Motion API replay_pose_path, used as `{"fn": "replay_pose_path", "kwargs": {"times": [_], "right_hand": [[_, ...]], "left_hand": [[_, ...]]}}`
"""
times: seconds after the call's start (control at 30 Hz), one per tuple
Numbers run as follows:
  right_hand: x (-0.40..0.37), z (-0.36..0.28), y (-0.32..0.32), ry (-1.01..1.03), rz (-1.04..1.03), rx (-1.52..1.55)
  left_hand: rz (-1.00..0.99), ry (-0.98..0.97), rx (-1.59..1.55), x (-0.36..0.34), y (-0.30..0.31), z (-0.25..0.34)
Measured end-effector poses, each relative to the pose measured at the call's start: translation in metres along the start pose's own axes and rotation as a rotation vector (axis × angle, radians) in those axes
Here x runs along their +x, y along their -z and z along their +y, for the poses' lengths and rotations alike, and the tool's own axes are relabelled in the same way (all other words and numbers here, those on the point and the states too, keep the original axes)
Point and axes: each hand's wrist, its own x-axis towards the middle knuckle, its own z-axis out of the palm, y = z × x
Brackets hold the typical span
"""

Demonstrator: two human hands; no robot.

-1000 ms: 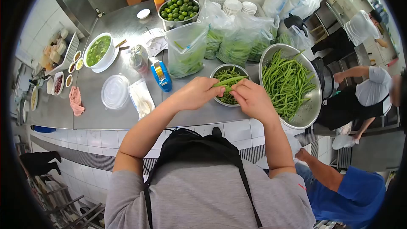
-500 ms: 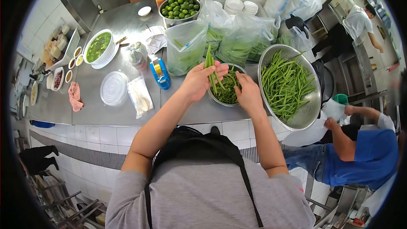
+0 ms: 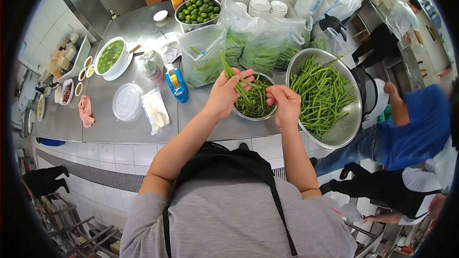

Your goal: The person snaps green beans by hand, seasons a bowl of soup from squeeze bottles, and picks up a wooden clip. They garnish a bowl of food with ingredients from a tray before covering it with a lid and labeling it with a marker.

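Several green beans (image 3: 227, 69) are gripped in my left hand (image 3: 224, 94), their ends sticking up past the thumb. My right hand (image 3: 286, 106) has thumb and fingertips pinched at the end of a green bean (image 3: 258, 85) that reaches across from the left hand. Under both hands stands a small metal bowl (image 3: 264, 116) holding short green trimmings (image 3: 253, 103). Close by on the right, a large metal colander (image 3: 351, 124) is filled with long green beans (image 3: 319, 93).
Bags of green beans (image 3: 203, 62) stand behind the bowl, near a bowl of limes (image 3: 198, 11). Left of my hands are a blue tape dispenser (image 3: 177, 85), a plastic lid (image 3: 127, 102) and a soup bowl (image 3: 111, 56). A person in blue (image 3: 416, 129) and others are at the right.
My right hand has risen out of the small bowl and closed into a pinch on a bean. The person in blue has shifted, and another person in a black apron shows at lower right.
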Motion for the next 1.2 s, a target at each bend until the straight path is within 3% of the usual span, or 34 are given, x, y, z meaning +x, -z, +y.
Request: {"fn": "replay_pose_path", "kwargs": {"times": [0.03,0.1,0.13,0.3,0.4,0.47,0.5,0.57,0.6,0.67,0.7,0.77,0.83,0.93,1.07,1.13,1.17,1.2], "right_hand": [[-0.002,0.001,-0.003,0.002,-0.001,0.001],[-0.008,0.000,-0.009,0.364,-0.170,-0.522],[-0.011,-0.004,-0.012,0.444,-0.200,-0.644],[-0.012,-0.004,-0.017,0.385,-0.215,-0.889],[-0.010,-0.002,-0.016,0.415,-0.148,-0.797],[-0.008,-0.003,-0.012,0.201,-0.144,-0.485],[-0.007,-0.005,-0.013,0.201,-0.144,-0.485],[-0.002,-0.013,-0.016,0.383,-0.221,-0.723],[0.003,-0.009,-0.015,0.382,-0.217,-0.723],[0.011,0.002,-0.013,0.635,-0.120,-0.808],[0.013,0.006,-0.012,0.638,-0.119,-0.807],[0.013,0.010,-0.014,0.202,0.060,-0.050],[0.012,0.011,-0.010,0.176,0.068,-0.004],[0.002,0.006,-0.009,0.376,-0.118,-0.583],[0.006,0.017,-0.008,0.301,-0.145,-0.568],[0.010,0.017,-0.009,0.169,-0.042,-0.256],[0.012,0.015,-0.009,0.170,-0.041,-0.256],[0.012,0.012,-0.010,0.078,-0.009,0.065]], "left_hand": [[0.036,-0.034,-0.006,0.001,0.000,-0.002],[0.074,-0.066,-0.013,0.003,-0.001,-0.006],[0.092,-0.098,0.022,0.004,-0.004,-0.006],[0.080,-0.164,-0.009,0.001,-0.015,-0.007],[0.054,-0.187,-0.046,0.000,-0.017,-0.007],[0.031,-0.216,-0.003,0.000,-0.016,-0.006],[0.031,-0.216,-0.003,0.001,-0.016,-0.007],[-0.012,-0.241,0.125,0.004,-0.018,-0.010],[-0.015,-0.238,0.126,0.006,-0.018,-0.012],[-0.003,-0.295,0.115,0.009,-0.019,-0.016],[-0.005,-0.296,0.116,0.010,-0.018,-0.017],[0.091,-0.277,-0.025,0.011,-0.015,-0.018],[0.102,-0.302,-0.026,0.013,-0.010,-0.017],[0.103,-0.335,-0.025,0.015,-0.007,-0.016],[0.092,-0.337,-0.061,0.016,-0.016,-0.020],[0.080,-0.326,-0.025,0.015,-0.016,-0.022],[0.070,-0.317,0.008,0.015,-0.016,-0.024],[0.070,-0.315,0.007,0.015,-0.017,-0.028]]}}
